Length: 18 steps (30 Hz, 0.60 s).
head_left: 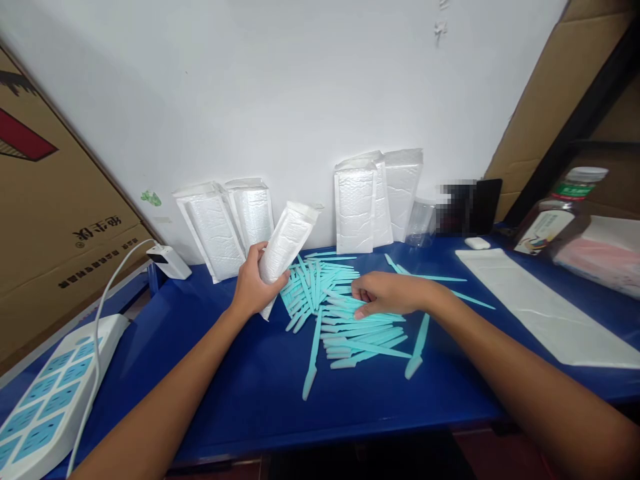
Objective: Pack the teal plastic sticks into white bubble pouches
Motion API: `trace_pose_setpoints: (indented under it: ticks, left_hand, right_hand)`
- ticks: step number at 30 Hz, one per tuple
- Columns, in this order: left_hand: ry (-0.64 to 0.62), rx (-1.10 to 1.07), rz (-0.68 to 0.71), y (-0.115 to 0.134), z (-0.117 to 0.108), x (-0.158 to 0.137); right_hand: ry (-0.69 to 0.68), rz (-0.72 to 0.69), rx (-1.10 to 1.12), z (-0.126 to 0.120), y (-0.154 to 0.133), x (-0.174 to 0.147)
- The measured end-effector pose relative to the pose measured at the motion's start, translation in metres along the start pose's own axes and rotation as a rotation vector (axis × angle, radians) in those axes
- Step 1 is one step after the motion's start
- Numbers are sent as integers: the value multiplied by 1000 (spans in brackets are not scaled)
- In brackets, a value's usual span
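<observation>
My left hand (253, 288) grips a white bubble mailer (286, 243), held upright and tilted over the left side of a pile of teal plastic sticks (340, 313) on the blue table (250, 393). My right hand (383, 295) lies palm down on the pile, fingertips pinching at a few sticks. Whether it has lifted any I cannot tell. Loose sticks (417, 347) lie around the pile.
More white bubble mailers lean on the wall at the back left (220, 223) and back centre (375, 200). A power strip (50, 400) and charger (169, 261) sit left. A white sheet (540, 307), bottles (560, 207) and a clear cup (420, 223) stand right.
</observation>
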<state>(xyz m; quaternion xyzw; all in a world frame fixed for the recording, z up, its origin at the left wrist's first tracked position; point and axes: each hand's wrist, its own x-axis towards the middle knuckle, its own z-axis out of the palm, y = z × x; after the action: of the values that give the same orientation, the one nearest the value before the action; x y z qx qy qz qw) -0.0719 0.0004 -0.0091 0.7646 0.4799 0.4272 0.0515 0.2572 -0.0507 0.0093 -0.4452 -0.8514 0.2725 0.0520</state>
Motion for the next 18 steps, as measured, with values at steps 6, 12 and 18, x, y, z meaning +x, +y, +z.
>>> trace_pose_setpoints:
  ticks: [6, 12, 18]
  left_hand:
    - [18, 34, 71, 9, -6, -2]
    - [6, 60, 95, 11, -9, -1]
    - [-59, 101, 129, 12, -10, -1]
  right_hand:
    - [77, -88, -15, -3, 2, -2]
    - [81, 59, 113, -22, 4, -10]
    - [326, 120, 266, -39, 15, -16]
